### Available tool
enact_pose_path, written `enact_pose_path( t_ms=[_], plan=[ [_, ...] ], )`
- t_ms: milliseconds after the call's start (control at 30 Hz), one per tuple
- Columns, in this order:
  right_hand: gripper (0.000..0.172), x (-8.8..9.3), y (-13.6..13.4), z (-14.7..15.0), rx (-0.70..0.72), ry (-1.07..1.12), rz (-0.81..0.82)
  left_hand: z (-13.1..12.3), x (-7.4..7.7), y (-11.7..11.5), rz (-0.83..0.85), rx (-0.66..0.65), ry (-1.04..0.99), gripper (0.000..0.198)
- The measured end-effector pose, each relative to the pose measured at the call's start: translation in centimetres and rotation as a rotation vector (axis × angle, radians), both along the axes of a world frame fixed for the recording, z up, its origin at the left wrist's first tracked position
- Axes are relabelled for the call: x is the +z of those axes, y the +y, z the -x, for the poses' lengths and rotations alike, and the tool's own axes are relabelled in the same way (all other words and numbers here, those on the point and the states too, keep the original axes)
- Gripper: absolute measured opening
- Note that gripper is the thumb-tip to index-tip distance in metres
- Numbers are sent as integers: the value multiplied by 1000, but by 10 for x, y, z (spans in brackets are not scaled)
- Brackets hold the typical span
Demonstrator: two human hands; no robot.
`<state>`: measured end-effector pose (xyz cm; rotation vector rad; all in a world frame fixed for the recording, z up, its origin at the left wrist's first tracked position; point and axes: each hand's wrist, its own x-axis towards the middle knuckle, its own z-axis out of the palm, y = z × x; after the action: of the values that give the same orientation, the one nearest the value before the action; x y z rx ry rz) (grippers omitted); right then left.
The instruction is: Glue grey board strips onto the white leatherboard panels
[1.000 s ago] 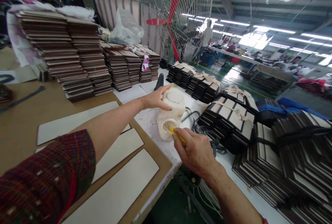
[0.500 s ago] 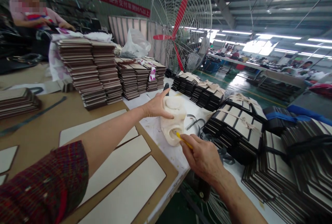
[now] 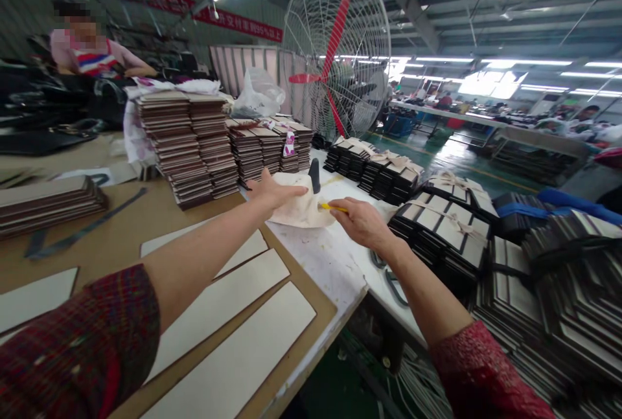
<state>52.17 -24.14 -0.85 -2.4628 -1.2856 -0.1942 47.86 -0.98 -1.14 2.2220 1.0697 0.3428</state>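
A cream, lumpy jug-like container (image 3: pixel 299 215) lies tilted on the white-covered table, its opening toward the right. My left hand (image 3: pixel 272 192) grips its left and upper side, with the thumb stretched along the top. My right hand (image 3: pixel 362 221) is closed round a thin tool with a yellow handle (image 3: pixel 333 206). The tool points left into the container's opening, so its working end is hidden. Just behind the container stands a dark upright object (image 3: pixel 315 174) that I cannot make out.
Pale panels (image 3: pixel 243 354) lie on the brown board at the front left. Tall stacks of brown-edged boards (image 3: pixel 175 147) stand beyond them. Tied black-edged bundles (image 3: pixel 437 228) line the right. A large caged fan (image 3: pixel 337 50) is behind, and another person (image 3: pixel 92 50) works at the far left.
The container has been turned from upright onto its side and shifted left, so its opening faces right. My left hand moved left with it. My right hand moved up and left with the yellow-handled tool.
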Motion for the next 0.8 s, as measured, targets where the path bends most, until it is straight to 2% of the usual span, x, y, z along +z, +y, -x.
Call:
enact_pose_path(
  t_ms=[133, 233, 300, 400, 500, 567, 667, 800],
  plan=[
    [29, -4, 3, -13, -8, 66, -3, -3, -3, -12, 8, 59, 47, 130],
    [28, -9, 0, -17, -24, 131, -6, -6, -1, -17, -10, 4, 74, 118],
    [27, -13, -5, -19, -36, 168, -15, -4, 3, -14, -20, -87, 92, 108],
    [28, -18, -12, -24, -57, 212, -46, 4, 7, 3, -22, -288, 108, 101],
    [26, -22, -17, -32, -73, 243, -81, 13, 5, 27, -10, -500, 115, 93],
    [23, -23, -18, -38, -85, 256, -99, 16, 1, 39, -35, -597, 114, 90],
    [22, -22, -19, -44, -104, 261, -126, 12, -7, 47, -128, -660, 92, 105],
    [19, -17, -20, -47, -105, 264, -152, -2, -16, 47, -226, -749, 80, 124]
  ],
)
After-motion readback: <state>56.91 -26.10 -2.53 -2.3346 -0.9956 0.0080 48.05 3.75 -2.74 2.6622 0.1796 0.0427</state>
